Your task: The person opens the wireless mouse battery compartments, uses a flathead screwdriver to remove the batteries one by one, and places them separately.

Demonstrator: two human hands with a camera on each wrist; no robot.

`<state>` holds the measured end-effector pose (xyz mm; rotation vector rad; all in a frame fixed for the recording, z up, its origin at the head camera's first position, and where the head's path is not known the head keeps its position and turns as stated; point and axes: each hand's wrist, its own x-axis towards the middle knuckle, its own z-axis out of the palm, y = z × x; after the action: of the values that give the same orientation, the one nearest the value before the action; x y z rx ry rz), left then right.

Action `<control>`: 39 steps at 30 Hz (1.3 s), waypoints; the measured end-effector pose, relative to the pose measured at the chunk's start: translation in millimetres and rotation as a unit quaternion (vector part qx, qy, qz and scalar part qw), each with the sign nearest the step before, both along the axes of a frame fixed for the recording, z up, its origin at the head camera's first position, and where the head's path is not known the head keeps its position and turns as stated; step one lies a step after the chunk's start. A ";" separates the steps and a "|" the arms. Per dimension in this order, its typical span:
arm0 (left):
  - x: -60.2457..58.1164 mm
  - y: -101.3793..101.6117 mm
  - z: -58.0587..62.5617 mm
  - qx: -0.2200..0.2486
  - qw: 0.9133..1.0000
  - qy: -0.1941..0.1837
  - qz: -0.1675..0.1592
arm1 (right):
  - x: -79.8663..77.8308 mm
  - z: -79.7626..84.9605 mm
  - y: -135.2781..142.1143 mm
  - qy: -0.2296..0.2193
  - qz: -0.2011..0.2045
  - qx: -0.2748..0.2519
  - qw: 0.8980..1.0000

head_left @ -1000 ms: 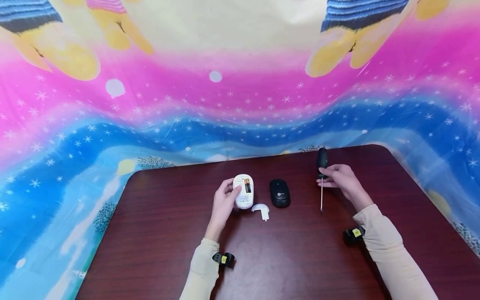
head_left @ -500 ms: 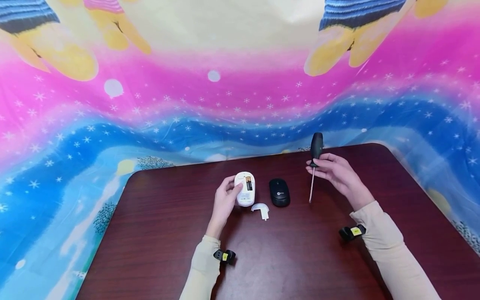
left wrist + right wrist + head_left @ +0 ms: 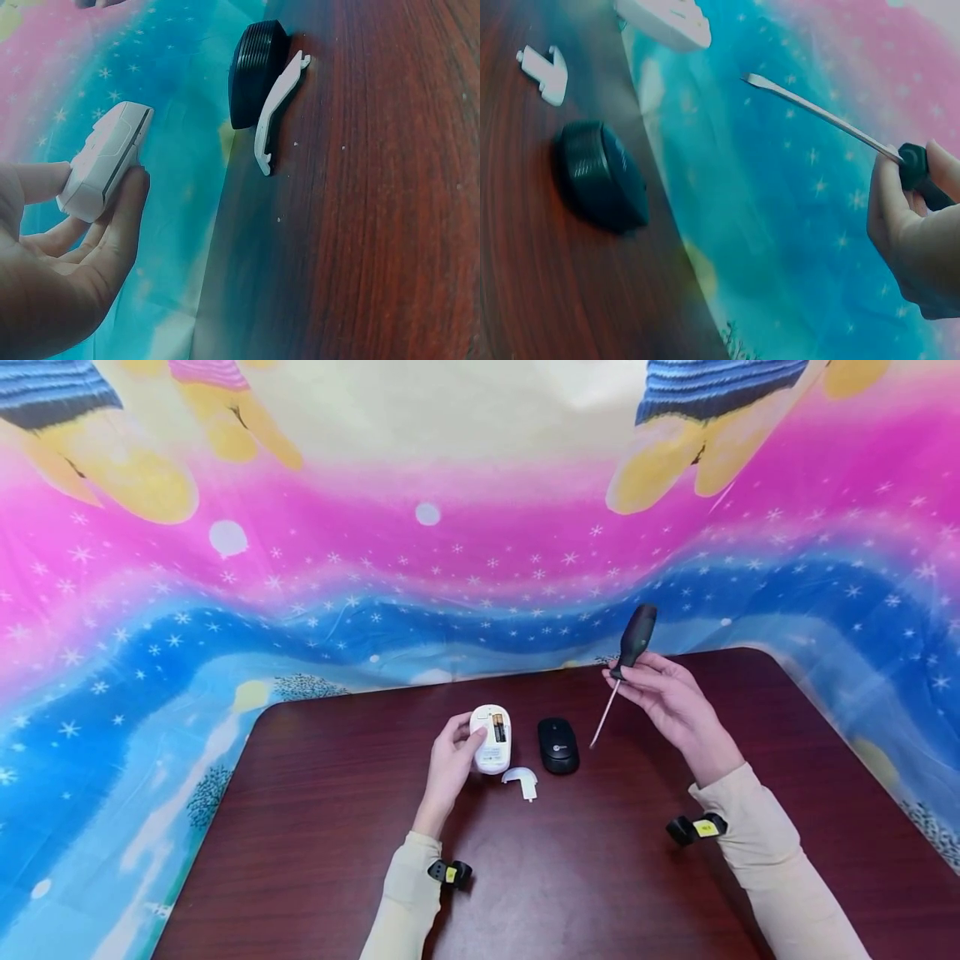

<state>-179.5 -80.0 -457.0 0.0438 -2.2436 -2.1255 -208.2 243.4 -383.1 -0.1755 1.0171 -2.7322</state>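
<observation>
My left hand (image 3: 448,764) grips a white computer mouse (image 3: 492,758) by its side, thumb on its underside, which faces me. Its battery bay lies uncovered and two batteries (image 3: 499,727) show inside. With my right hand (image 3: 675,706) I pinch a flat-head screwdriver (image 3: 636,637) near the base of its dark handle. The metal shaft (image 3: 821,113) slants down and left toward the mice, its tip apart from both. In the left wrist view, the white mouse (image 3: 107,160) sits between thumb and fingers, raised above the table.
A black mouse (image 3: 558,747) lies upright on the dark wooden table (image 3: 555,877), between my hands. The white L-shaped battery cover (image 3: 522,782) rests just left of it, in front of the white mouse. Behind the table's far edge hangs a colourful printed cloth (image 3: 450,568).
My right hand has lifted and moved left with the screwdriver, whose shaft has swung from upright to slanting down-left. My left hand has barely shifted, still holding the white mouse.
</observation>
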 end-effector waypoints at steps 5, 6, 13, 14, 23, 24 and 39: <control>0.5 0.0 -1.7 -0.001 1.000 -0.002 0.000 | 2.9 8.0 -13.7 -0.009 -0.029 0.008 1.000; 0.4 0.0 -2.0 -0.001 1.000 -0.002 0.000 | 3.2 9.1 -16.2 -0.016 -0.035 0.003 0.999; 0.2 1.0 -0.6 -0.005 1.000 -0.012 -0.003 | 3.0 8.4 -35.3 -0.031 -0.065 -0.008 0.997; -0.1 1.1 -0.4 -0.005 1.000 -0.014 -0.005 | 2.6 7.2 -38.4 -0.029 -0.069 -0.003 0.997; 1.7 2.8 -1.3 -0.004 1.000 -0.015 -0.023 | -0.2 -2.7 -63.1 -0.010 -0.109 0.043 0.993; 2.0 2.8 -1.7 -0.004 1.000 -0.015 -0.024 | -0.2 -3.2 -65.1 -0.007 -0.110 0.048 0.993; 1.2 4.7 0.1 -0.023 0.999 -0.021 -0.010 | 2.6 -5.1 -82.4 0.052 -0.089 0.147 0.984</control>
<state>-178.3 -75.3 -456.9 0.0656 -2.3258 -2.0999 -205.6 161.0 -388.1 -0.1862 1.5187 -2.7059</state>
